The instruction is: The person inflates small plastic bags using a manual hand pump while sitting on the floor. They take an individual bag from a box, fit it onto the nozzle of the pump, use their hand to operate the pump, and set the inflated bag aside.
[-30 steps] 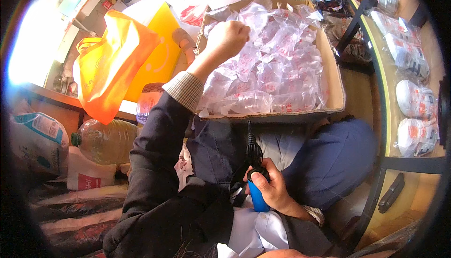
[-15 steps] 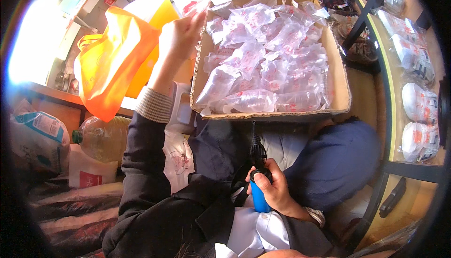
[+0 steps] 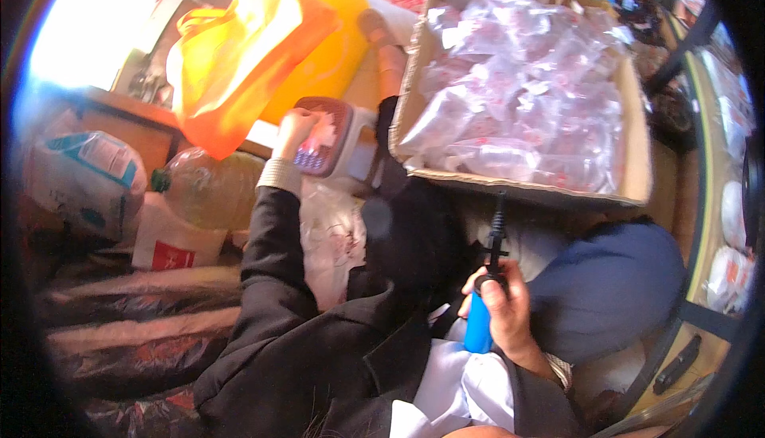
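Note:
My right hand (image 3: 504, 301) is wrapped around a blue hand pump (image 3: 478, 322) with a black, tapering nozzle that points away from me. My left hand (image 3: 295, 131) is at the near-left rim of a grey tub (image 3: 344, 145) with a purplish lattice side. Its fingers are bent together over the tub's opening, next to pale pinkish material; what they hold is too blurred to make out. Ahead of my right hand, a cardboard box (image 3: 522, 185) is heaped with clear plastic packets (image 3: 526, 95) marked in red.
An orange bag (image 3: 239, 63) hangs over the far left. Below it lie a large clear bottle (image 3: 211, 187) and a plastic-wrapped pack (image 3: 88, 179). At the right stands a shelf (image 3: 701, 199) with wrapped goods. My bent knee (image 3: 610, 294) is beside the pump.
My left hand has dropped from the box's left edge down to the tub. The view has swung left, so the box sits farther right. The pump stays in my right hand.

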The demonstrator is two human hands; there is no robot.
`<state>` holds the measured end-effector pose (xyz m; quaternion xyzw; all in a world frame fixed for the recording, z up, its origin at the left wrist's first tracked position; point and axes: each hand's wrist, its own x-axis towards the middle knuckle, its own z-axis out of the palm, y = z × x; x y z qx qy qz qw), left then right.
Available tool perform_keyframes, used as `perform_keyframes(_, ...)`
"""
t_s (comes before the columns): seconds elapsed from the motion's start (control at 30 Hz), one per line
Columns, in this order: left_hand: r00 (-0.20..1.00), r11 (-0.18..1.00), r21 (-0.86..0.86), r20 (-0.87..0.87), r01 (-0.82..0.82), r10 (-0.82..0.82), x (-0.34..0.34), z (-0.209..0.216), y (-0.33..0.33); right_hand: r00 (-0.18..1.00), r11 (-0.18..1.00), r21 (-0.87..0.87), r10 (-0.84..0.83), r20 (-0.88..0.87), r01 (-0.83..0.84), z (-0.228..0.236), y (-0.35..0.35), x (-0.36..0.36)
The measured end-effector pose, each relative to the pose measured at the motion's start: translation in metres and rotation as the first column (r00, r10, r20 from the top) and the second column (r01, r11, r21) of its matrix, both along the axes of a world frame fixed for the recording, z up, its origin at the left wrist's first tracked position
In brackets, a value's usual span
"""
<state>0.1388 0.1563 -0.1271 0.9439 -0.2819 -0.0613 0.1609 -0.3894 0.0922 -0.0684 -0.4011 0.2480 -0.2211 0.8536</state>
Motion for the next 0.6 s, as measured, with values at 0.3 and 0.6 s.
perform_keyframes(0.3, 0.99, 0.976, -0.197, 0.088, -0.093, 0.112, 0.014, -0.094, 0.05, 0.998, 0.999, -0.038, 0.015, -0.062, -0.018, 0.001, 0.001, 0.007)
perform_keyframes(0.6, 0.993, 0.936, -0.339, 0.04, -0.089, 0.109, 0.024, -0.108, 0.053, 0.996, 1.0, -0.022, -0.002, -0.093, 0.0, -0.001, 0.001, 0.007)
